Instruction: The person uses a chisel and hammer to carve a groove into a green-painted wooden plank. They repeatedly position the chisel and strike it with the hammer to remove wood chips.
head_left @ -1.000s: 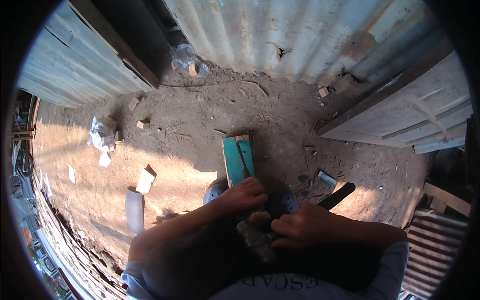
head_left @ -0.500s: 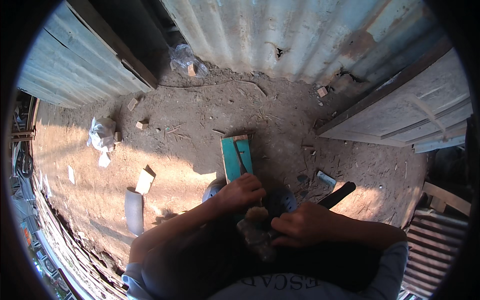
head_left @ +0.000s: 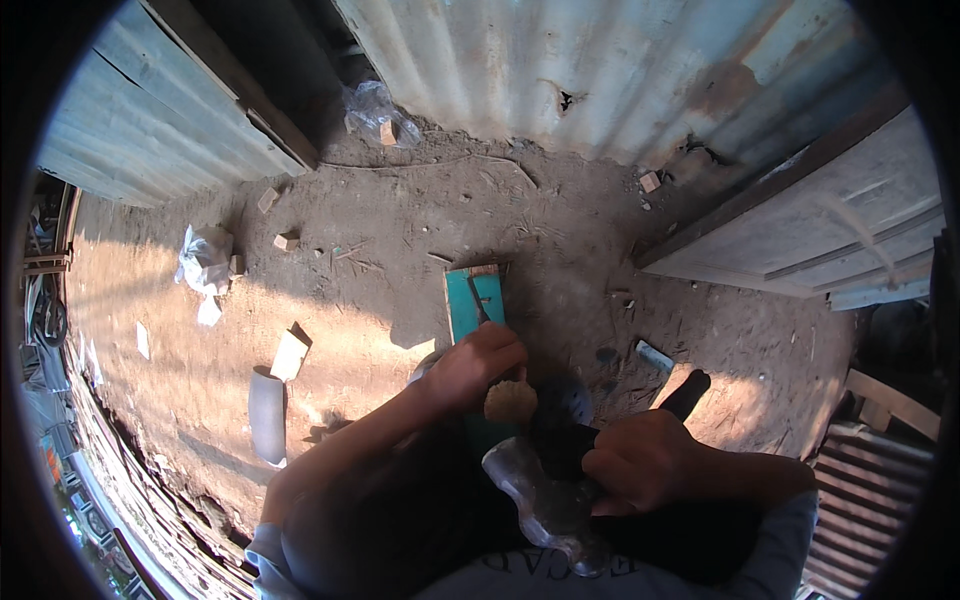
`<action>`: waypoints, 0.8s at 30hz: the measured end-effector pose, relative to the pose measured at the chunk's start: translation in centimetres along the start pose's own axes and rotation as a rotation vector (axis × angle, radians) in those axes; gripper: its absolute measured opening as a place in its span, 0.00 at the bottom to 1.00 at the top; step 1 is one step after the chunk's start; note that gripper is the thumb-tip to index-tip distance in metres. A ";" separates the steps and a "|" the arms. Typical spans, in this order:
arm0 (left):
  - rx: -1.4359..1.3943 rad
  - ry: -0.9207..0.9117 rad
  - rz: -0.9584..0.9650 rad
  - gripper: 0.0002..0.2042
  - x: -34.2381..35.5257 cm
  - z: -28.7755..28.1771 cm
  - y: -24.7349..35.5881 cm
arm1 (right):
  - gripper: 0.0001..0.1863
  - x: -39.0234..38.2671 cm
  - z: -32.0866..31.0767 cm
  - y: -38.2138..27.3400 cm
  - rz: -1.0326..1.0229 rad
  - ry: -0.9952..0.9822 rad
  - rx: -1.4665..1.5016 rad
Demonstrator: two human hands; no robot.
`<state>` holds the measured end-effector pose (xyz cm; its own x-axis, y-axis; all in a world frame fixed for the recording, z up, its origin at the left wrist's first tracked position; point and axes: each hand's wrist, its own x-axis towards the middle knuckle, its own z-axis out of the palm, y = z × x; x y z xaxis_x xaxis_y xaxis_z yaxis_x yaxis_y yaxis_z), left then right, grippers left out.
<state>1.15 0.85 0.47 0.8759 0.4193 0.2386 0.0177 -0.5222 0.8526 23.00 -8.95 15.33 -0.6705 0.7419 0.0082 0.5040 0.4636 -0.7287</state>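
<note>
The left hand point(head_left: 487, 362) gripped a chisel-like tool point(head_left: 511, 403), its shaft beyond the fingers over a green board point(head_left: 459, 312); the right hand point(head_left: 648, 460) clasped a hammer point(head_left: 547, 502), its metal head left of those fingers.

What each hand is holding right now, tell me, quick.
Left hand: closed around a wood-handled chisel.
Right hand: closed around the handle of a metal-headed hammer.

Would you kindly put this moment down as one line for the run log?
Left hand: holds chisel over green board | Right hand: holds hammer | Contact: none between hammer and chisel
</note>
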 end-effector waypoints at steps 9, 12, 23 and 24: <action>0.021 0.018 -0.050 0.12 -0.6 1.0 -1.2 | 0.16 -1.9 2.9 2.3 0.032 0.020 -0.058; 0.022 0.007 -0.049 0.12 0.1 0.1 -0.7 | 0.15 -2.1 3.6 3.0 -0.022 0.015 -0.029; 0.152 0.014 0.064 0.09 -0.4 1.3 -0.8 | 0.18 -1.7 3.9 1.9 -0.017 0.048 -0.030; 0.162 0.024 0.070 0.09 -0.7 1.6 -0.6 | 0.18 -2.0 4.4 1.6 -0.017 0.045 -0.045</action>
<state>1.28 -0.33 -0.97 0.8662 0.3943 0.3070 0.0366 -0.6628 0.7479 22.77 -11.85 11.10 -0.6550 0.7539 0.0519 0.5172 0.4973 -0.6966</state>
